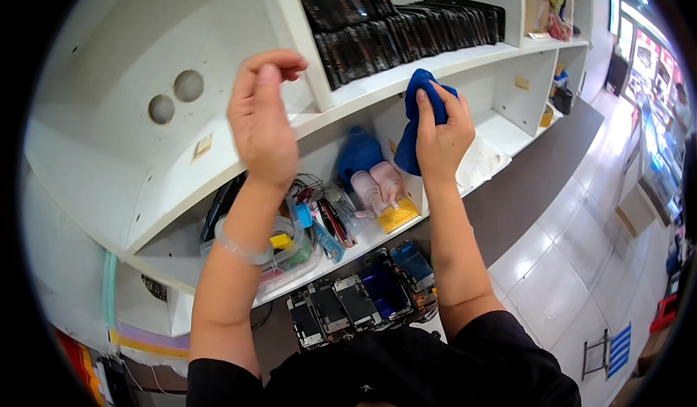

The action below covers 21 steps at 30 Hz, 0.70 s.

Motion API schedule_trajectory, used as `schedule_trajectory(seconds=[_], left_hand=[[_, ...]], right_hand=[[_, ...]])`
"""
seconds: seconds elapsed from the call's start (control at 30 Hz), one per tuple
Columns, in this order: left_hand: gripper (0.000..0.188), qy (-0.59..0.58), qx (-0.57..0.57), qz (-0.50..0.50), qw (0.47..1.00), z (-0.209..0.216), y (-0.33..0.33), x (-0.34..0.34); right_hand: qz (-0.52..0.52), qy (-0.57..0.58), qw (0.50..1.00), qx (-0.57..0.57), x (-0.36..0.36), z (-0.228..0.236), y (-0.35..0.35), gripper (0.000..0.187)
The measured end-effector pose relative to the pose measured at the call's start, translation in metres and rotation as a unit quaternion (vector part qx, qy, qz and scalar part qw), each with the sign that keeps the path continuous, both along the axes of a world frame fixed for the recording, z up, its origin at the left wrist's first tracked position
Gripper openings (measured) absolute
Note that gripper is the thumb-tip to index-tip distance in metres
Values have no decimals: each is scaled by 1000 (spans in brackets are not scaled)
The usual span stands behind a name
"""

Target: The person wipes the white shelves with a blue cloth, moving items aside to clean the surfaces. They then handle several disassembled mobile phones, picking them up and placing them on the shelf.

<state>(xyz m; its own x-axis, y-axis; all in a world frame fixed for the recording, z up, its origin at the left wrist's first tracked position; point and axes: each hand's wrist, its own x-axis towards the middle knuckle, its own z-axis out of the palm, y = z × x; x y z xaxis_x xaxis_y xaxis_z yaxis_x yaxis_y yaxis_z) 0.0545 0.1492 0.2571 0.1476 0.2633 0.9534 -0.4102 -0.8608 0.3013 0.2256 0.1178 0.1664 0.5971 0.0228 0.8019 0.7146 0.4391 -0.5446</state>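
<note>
My right hand (444,142) grips a blue cloth (409,149), bunched between thumb and fingers in front of the white shelf unit's middle board. Raised on the left, my left hand (265,127) is slightly blurred, its fingers loosely curved and nothing seen in them. A translucent band (243,250) circles that wrist. Close by on the upper shelf stand tight rows of thin black flat pieces (392,40). Below, between my forearms, several opened phones or phone screens (357,302) lie side by side on a dark surface.
The lower compartment holds a clear plastic tub (294,251) of small items, pink bottles (377,185), a blue rounded container (358,151) and a yellow card (398,215). The white shelf edge (218,193) runs across, under my hands. A striped folding stool (617,350) stands on the tiled floor at right.
</note>
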Motion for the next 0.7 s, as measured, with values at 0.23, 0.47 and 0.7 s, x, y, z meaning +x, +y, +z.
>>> schedule_trajectory(seconds=[0.23,0.47,0.7], left_hand=[[22,-7,-102,20,995,-16,-24,-58],[16,173,11,325,930,-31,-53,-105],[52,342,168,346,857,-69,-68,-74]], right_hand=[[146,-157,977,5,-123,2,-9,29],[40,-101,994,-5,-94,-3,-5,27],[109,-200,973,-27,-110,-12,-5,25]])
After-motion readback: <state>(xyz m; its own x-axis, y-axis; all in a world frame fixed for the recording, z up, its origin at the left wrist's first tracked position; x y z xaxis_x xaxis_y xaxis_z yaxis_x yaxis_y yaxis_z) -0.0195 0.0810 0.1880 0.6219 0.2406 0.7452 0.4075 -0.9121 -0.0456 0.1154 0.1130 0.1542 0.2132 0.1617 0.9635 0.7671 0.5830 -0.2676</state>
